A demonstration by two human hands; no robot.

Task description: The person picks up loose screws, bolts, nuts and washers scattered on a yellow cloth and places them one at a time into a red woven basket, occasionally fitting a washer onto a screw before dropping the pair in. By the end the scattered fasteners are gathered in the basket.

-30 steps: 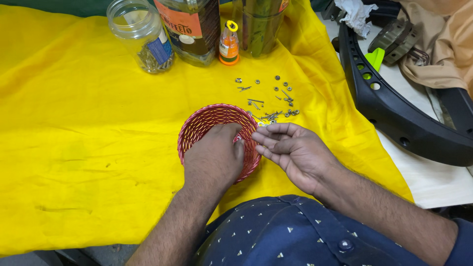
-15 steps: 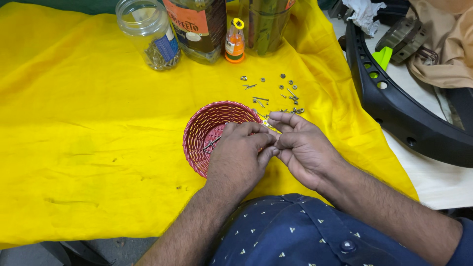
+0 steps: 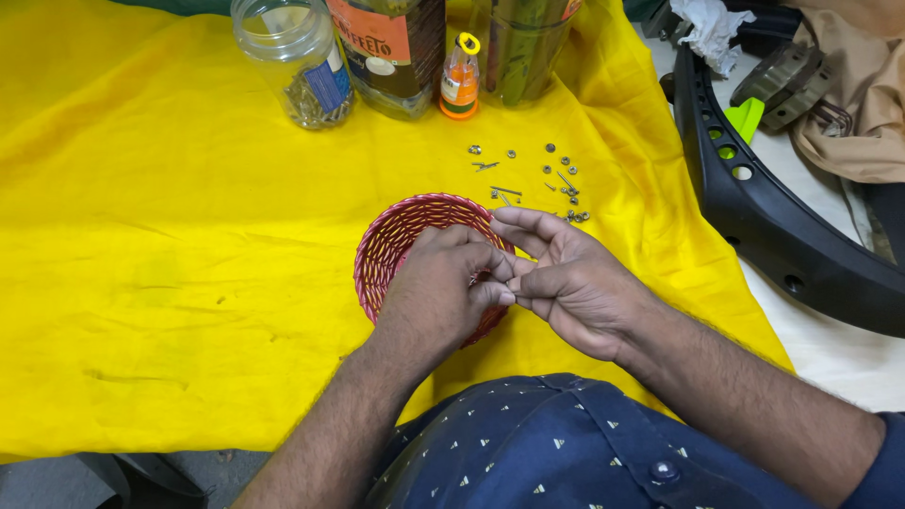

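Nearest the camera: dark blue dotted shirt (image 3: 566, 443), both forearms reaching fwd over the yellow cloth (image 3: 141, 283).

Left hand (image 3: 438, 297) sits over the red basket (image 3: 386, 250), fingers curled in, thumb and forefinger tips pinched together at the right hand's edge. Whatever is pinched is too small to make out; cannot tell if it holds a piece. Right hand (image 3: 575, 283) lies palm up just beside the basket's right rim, fingers loosely spread, half open, touching the left fingertips. Nothing clear on the palm.

Basket interior: mostly hidden by left hand; contents not visible.

Progress, as judged: sorting/picking of small hardware is partway. A scatter of loose screws and nuts (image 3: 537, 174) lies on the cloth just beyond the hands, so a fair amt is left.

Further back: clear jar (image 3: 297, 61) w/ screws at its bottom, large bottle (image 3: 391, 52), small orange bottle (image 3: 460, 80), green-tinted container (image 3: 523, 47). Far right, off the cloth: black curved frame (image 3: 754, 217).
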